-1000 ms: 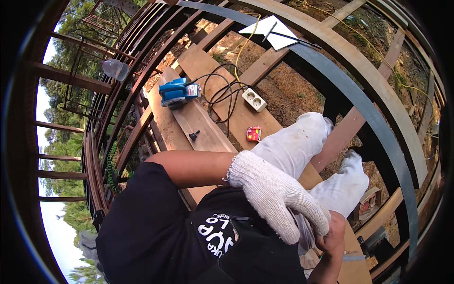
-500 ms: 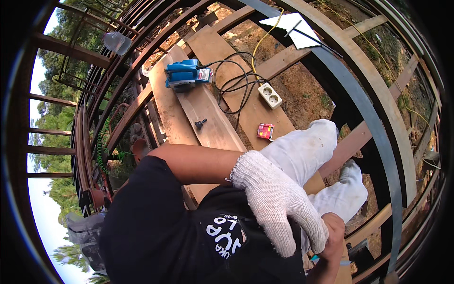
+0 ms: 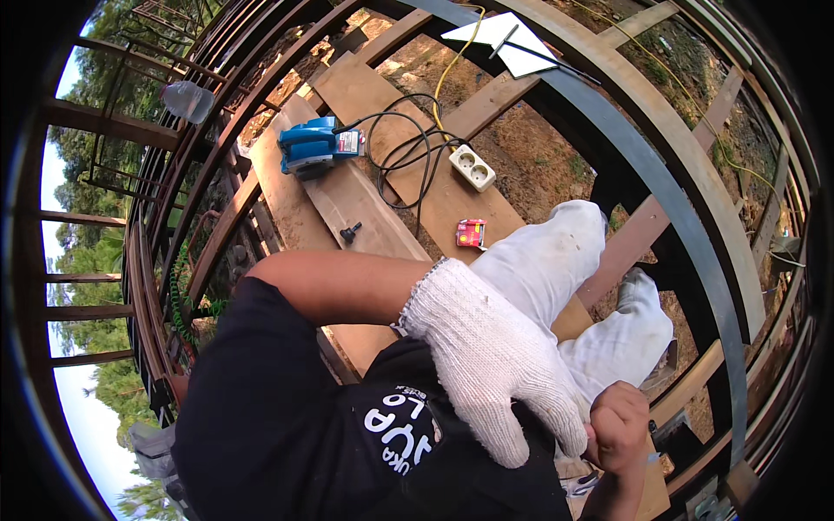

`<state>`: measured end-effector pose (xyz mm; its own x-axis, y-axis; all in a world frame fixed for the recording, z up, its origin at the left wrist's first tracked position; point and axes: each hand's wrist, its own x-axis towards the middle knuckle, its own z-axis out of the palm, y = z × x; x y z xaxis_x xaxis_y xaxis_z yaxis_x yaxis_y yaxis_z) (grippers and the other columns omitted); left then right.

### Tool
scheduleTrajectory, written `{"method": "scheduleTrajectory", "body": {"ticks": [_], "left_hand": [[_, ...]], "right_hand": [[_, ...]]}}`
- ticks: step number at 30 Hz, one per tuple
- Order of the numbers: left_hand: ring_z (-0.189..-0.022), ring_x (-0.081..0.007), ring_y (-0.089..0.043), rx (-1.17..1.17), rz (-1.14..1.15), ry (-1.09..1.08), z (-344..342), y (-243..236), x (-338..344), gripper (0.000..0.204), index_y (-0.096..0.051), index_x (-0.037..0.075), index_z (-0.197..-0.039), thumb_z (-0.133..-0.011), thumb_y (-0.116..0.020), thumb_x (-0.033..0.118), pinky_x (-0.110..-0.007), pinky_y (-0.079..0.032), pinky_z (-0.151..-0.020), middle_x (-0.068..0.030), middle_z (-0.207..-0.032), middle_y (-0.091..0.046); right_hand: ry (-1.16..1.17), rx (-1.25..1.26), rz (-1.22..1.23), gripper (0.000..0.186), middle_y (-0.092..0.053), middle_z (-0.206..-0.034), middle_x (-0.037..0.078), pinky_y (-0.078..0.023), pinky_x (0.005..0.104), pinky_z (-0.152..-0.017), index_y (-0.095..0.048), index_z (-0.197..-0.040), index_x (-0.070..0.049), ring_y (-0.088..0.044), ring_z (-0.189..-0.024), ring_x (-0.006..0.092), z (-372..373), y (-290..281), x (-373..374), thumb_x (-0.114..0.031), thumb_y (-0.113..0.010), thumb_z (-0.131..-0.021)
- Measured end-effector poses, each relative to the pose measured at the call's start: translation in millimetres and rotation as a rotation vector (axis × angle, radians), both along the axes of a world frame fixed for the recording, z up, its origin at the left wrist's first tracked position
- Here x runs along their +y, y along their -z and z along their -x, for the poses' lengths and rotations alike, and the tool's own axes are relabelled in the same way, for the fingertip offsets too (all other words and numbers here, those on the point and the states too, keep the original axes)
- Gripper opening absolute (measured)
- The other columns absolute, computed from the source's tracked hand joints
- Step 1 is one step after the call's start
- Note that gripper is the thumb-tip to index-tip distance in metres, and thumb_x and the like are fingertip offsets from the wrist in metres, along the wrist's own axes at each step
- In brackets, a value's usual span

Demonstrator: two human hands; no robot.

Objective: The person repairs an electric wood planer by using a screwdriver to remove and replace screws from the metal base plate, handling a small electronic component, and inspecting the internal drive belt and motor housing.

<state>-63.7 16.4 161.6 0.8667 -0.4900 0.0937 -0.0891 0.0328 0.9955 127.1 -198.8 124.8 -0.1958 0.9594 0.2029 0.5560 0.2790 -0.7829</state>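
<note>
My left hand (image 3: 491, 369) wears a white knitted glove and reaches across my body. Its thumb points down, apart from the other fingers, which stretch toward my bare right hand (image 3: 619, 425). That hand is curled closed right at the gloved fingertips. Whatever its fingers grip, if anything, is hidden. Beyond my hands, a red-and-white small box (image 3: 470, 233) lies on a wide board (image 3: 426, 169). A blue power tool (image 3: 314, 146) rests on the planks, and a small black knob-like piece (image 3: 350, 233) lies nearer to me.
A white two-socket power strip (image 3: 472, 168) sits on the board beside a coiled black cable (image 3: 382, 178). A white angular sheet (image 3: 504, 45) lies on a curving grey metal beam (image 3: 669, 187). Gaps between the beams show bare soil. A clear plastic bottle (image 3: 188, 102) stands at far left.
The view has shifted, so the surroundings sit further left. My right hand has turned and risen a little, its curled fingers now more visible. The gloved hand stays beside it.
</note>
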Motion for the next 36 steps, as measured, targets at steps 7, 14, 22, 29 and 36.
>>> {"method": "scheduleTrajectory", "body": {"ticks": [7, 14, 22, 29, 36], "left_hand": [[-0.130, -0.0452, -0.055, 0.108, -0.166, -0.080, -25, -18, 49, 0.056, -0.064, 0.008, -0.138, -0.085, -0.081, 0.017, -0.048, -0.046, -0.106, -0.0279, -0.147, -0.051], [-0.120, -0.0498, -0.057, 0.009, -0.078, 0.286, -73, -9, 10, 0.050, -0.066, 0.004, -0.125, -0.081, -0.083, 0.022, -0.053, -0.045, -0.098, -0.0270, -0.139, -0.055], [-0.113, -0.0492, -0.059, 0.016, -0.394, 0.300, -105, -25, -12, 0.041, -0.068, 0.004, -0.113, -0.076, -0.076, 0.018, -0.056, -0.041, -0.099, -0.0213, -0.130, -0.062], [-0.120, -0.0430, -0.059, 0.142, -0.540, 0.421, -106, -38, -28, 0.060, -0.064, 0.006, -0.129, -0.075, -0.078, 0.028, -0.054, -0.041, -0.105, -0.0194, -0.129, -0.063], [-0.126, -0.0425, -0.057, 0.244, -0.642, 0.487, -121, -63, -22, 0.066, -0.064, 0.006, -0.131, -0.073, -0.076, 0.035, -0.053, -0.039, -0.111, -0.0194, -0.135, -0.062]], "right_hand": [[0.327, -0.169, -0.082, 0.041, -0.058, -0.075, 0.010, -0.043, 0.0396, -0.059, -0.056, -0.076, -0.004, -0.058, -0.064, 0.0297, -24, -12, -7, -0.038, -0.077, -0.085], [0.232, 0.093, -0.199, 0.031, -0.053, -0.072, 0.009, -0.048, 0.0421, -0.064, -0.048, -0.073, -0.007, -0.060, -0.069, 0.0305, 9, 33, -9, -0.023, -0.071, -0.088], [0.363, -0.060, -0.182, 0.033, -0.058, -0.074, 0.008, -0.047, 0.0414, -0.066, -0.054, -0.077, -0.006, -0.062, -0.071, 0.0283, 10, 22, -35, -0.032, -0.069, -0.090], [0.301, 0.075, -0.264, 0.041, -0.057, -0.066, 0.011, -0.047, 0.0439, -0.059, -0.052, -0.073, -0.005, -0.063, -0.064, 0.0320, 28, 36, -25, -0.038, -0.069, -0.091], [0.225, 0.187, -0.291, 0.040, -0.055, -0.062, 0.013, -0.047, 0.0462, -0.054, -0.050, -0.067, -0.004, -0.061, -0.059, 0.0366, 1, 9, -59, -0.028, -0.065, -0.095]]}}
